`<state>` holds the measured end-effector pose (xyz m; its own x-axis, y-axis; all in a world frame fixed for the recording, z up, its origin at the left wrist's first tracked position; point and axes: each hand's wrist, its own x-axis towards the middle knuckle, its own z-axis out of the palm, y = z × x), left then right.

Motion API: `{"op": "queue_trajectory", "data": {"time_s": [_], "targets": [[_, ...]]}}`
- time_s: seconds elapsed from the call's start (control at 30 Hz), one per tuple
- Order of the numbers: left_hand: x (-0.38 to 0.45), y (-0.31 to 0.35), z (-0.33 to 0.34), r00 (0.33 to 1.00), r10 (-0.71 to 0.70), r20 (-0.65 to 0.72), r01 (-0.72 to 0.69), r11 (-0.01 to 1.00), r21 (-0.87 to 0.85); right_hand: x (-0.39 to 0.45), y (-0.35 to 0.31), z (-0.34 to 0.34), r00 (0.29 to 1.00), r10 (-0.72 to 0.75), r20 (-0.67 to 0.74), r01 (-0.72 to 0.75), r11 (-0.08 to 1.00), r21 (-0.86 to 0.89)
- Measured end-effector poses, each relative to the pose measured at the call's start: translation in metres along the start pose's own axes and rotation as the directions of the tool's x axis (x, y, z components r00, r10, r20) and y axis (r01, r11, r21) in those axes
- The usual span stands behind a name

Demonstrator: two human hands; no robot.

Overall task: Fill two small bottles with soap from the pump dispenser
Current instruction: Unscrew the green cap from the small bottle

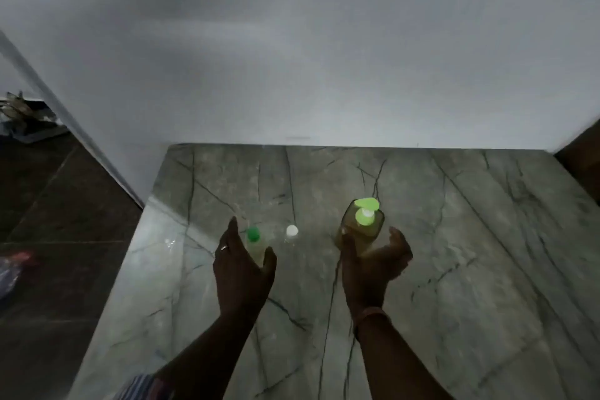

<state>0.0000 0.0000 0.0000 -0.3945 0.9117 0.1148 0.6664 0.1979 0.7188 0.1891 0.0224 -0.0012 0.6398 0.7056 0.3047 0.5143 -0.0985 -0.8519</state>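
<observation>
A grey marble desk [422,269] with dark veins runs up to a plain white wall [292,42]. Three things stand on it in a loose row, all upright.

On the left is a small clear bottle with a green cap [253,234]. Just to its right, apart from it, stands a second small clear bottle with a white cap [292,230]; its body is hard to make out in the dim light. Further right is the pump dispenser [362,226], a squarish see-through bottle of yellowish soap with a bright green pump head on top.

The left hand [242,265] hovers by the green-capped bottle, fingers straight and spread from the thumb, palm turned inward. The bottle sits in the gap between fingers and thumb, but the hand does not grip it; whether it touches is unclear. A ring shows on one finger.

The right hand [373,261] is cupped loosely in front of the dispenser, fingers relaxed and gently curved, holding nothing. Its thumb side is close to the dispenser's lower left; contact cannot be made out. A band sits on the wrist.

To the left of the desk lies a dark tiled floor [48,204]. A striped sleeve [143,388] shows at the bottom edge.
</observation>
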Motion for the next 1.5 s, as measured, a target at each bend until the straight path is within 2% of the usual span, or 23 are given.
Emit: {"op": "queue_trajectory", "data": {"time_s": [0.07, 0.13, 0.23, 0.43, 0.67, 0.77, 0.9, 1.03, 1.07, 1.13, 1.2, 1.27, 1.37, 1.5], "targets": [[0.004, -0.007, 0.015, 0.998, -0.058, -0.036, 0.052, 0.988, -0.148, 0.003, 0.009, 0.013, 0.994, 0.081, 0.072, -0.090, 0.987, 0.133], [0.010, -0.015, 0.031, 0.996, -0.078, -0.037, 0.066, 0.966, -0.250, 0.009, 0.018, 0.030, 0.992, 0.086, 0.095, -0.106, 0.966, 0.234], [0.016, -0.024, 0.045, 0.995, -0.029, -0.094, -0.002, 0.948, -0.318, 0.008, 0.023, 0.050, 0.998, 0.067, 0.015, -0.068, 0.925, 0.375], [0.024, -0.041, 0.057, 0.992, 0.007, -0.126, -0.049, 0.943, -0.331, 0.004, 0.036, 0.072, 0.994, 0.022, -0.110, 0.022, 0.926, 0.378], [0.023, -0.061, 0.068, 0.972, 0.156, -0.174, -0.208, 0.918, -0.337, 0.004, 0.054, 0.078, 0.985, -0.100, -0.143, 0.150, 0.902, 0.404], [0.023, -0.062, 0.068, 0.966, 0.169, -0.197, -0.227, 0.918, -0.325, 0.001, 0.056, 0.075, 0.981, -0.133, -0.144, 0.179, 0.906, 0.384], [0.008, -0.065, 0.060, 0.954, 0.221, -0.204, -0.284, 0.887, -0.364, -0.012, 0.052, 0.063, 0.992, -0.106, -0.073, 0.128, 0.884, 0.449], [-0.033, -0.068, 0.038, 0.955, 0.245, -0.169, -0.291, 0.887, -0.358, -0.041, 0.046, 0.026, 0.984, -0.179, 0.015, 0.157, 0.893, 0.423], [-0.037, -0.073, 0.037, 0.956, 0.251, -0.154, -0.290, 0.888, -0.356, -0.047, 0.046, 0.025, 0.986, -0.161, 0.035, 0.131, 0.897, 0.423], [-0.081, -0.077, 0.017, 0.949, 0.280, -0.147, -0.315, 0.876, -0.364, -0.076, 0.047, -0.014, 0.988, -0.142, 0.059, 0.098, 0.877, 0.471], [-0.085, -0.086, 0.019, 0.963, 0.248, -0.106, -0.270, 0.887, -0.374, -0.085, 0.053, -0.013, 0.984, -0.143, 0.107, 0.083, 0.895, 0.437], [-0.110, -0.086, 0.008, 0.969, 0.236, -0.077, -0.247, 0.887, -0.391, -0.100, 0.061, -0.033, 0.965, -0.203, 0.167, 0.111, 0.891, 0.441], [-0.151, -0.085, -0.005, 0.958, 0.285, -0.016, -0.260, 0.849, -0.460, -0.121, 0.068, -0.064, 0.937, -0.267, 0.227, 0.147, 0.888, 0.436], [-0.173, -0.088, -0.008, 0.924, 0.375, 0.076, -0.302, 0.836, -0.459, -0.138, 0.072, -0.075, 0.890, -0.347, 0.295, 0.183, 0.866, 0.466]]}}
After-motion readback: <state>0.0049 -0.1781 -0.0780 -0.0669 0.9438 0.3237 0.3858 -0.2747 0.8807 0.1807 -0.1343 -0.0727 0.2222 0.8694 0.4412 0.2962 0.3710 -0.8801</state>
